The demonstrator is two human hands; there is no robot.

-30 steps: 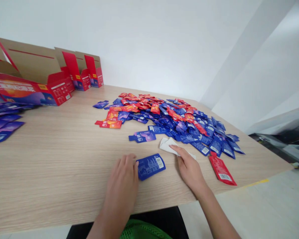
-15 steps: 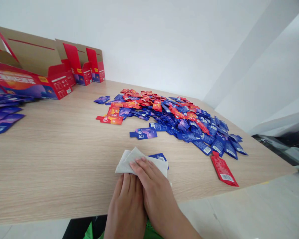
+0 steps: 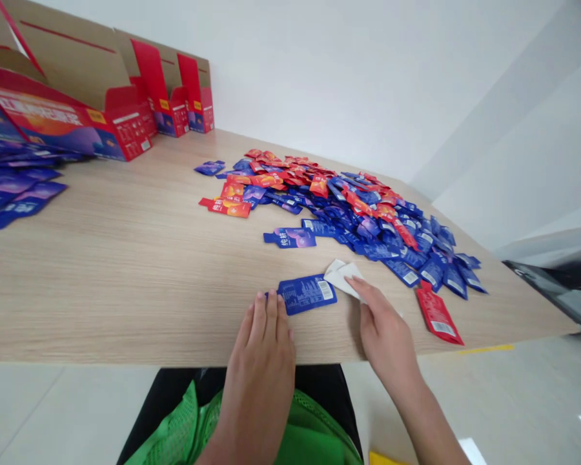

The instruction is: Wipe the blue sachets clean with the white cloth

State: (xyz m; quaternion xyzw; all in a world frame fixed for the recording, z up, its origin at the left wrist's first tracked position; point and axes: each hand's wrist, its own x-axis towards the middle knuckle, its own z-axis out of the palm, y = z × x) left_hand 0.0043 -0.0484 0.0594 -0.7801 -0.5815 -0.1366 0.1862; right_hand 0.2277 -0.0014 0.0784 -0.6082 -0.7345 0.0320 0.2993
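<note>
A blue pouch [image 3: 307,294] lies on the table near its front edge, with its barcode side up. My left hand [image 3: 266,349] is flat, its fingers stretched out and their tips over the pouch's narrow left end. At the pouch's right end my right hand [image 3: 382,323] holds a folded white cloth [image 3: 343,278], the fingers pressed on it. Just beyond lies another blue pouch [image 3: 290,237] with its printed front showing. To the right, a red pouch [image 3: 438,315] rests close to the table edge.
A wide heap of red and blue pouches [image 3: 358,216] spreads over the table [image 3: 140,271]. Opened red cartons [image 3: 90,126] stand at the back left, with more blue pouches [image 3: 22,187] piled before them. A white wall [image 3: 343,84] rises behind.
My right hand has moved right with the white cloth, uncovering the blue pouch. My left hand now rests on the pouch's left end, apart from the right. The view has tilted down.
</note>
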